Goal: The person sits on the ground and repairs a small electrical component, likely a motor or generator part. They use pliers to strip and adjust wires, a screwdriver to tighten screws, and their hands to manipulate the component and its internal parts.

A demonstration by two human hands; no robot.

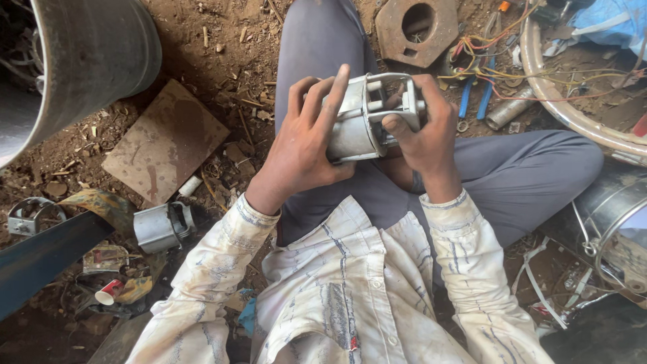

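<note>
I sit cross-legged on a dirt floor in grey trousers and a stained white shirt. Both hands hold a grey metal motor housing (pixel 360 125), a short cylinder with an open bracket frame at its right end. My left hand (pixel 303 138) wraps the cylinder body from the left, its index finger stretched along the top. At the bracket end, my right hand (pixel 424 128) grips with the thumb pressed on the frame. The housing is held above my lap.
A similar grey metal housing (pixel 162 226) lies on the ground at the left, near a flat rusty plate (pixel 165 141). A large metal cylinder (pixel 81 54) fills the upper left. A hexagonal rusty plate (pixel 414 30), blue-handled pliers (pixel 475 94), tangled wires and a round metal pan (pixel 573 114) lie at the upper right.
</note>
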